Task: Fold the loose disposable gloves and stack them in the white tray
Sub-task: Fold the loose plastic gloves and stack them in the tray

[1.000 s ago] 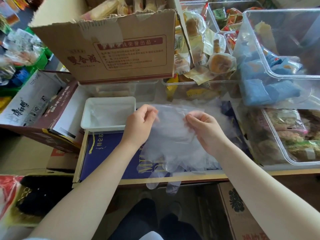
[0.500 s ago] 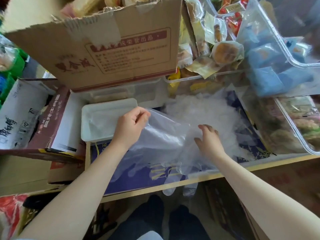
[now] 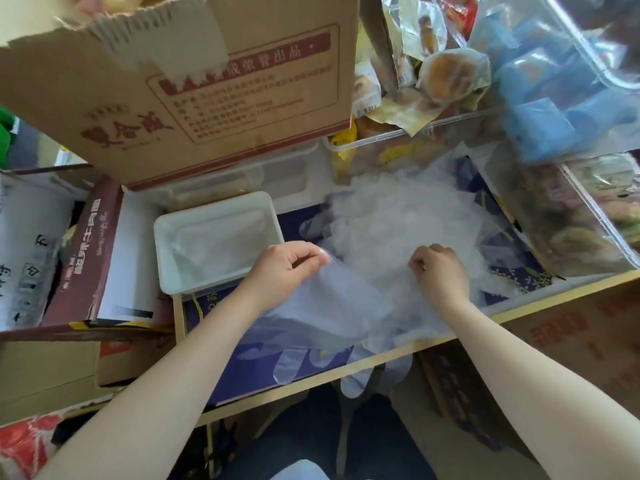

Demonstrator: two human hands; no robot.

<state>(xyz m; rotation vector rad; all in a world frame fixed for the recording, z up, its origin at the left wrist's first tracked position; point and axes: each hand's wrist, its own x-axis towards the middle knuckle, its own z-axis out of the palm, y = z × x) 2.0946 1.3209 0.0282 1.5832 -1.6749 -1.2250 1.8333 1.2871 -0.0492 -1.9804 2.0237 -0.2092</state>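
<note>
Beside the tray [image 3: 162, 233], already holding some folded gloves, both hands' fingers pinch one glove [image 3: 322, 306], with a loose pile [image 3: 398, 216] left.

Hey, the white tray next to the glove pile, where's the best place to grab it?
Probably the white tray is best taken by its left short rim, coming from the left: the raised lip gives fingers an edge, the left hand crowds its near right corner, and the cardboard box overhangs the back.
</note>
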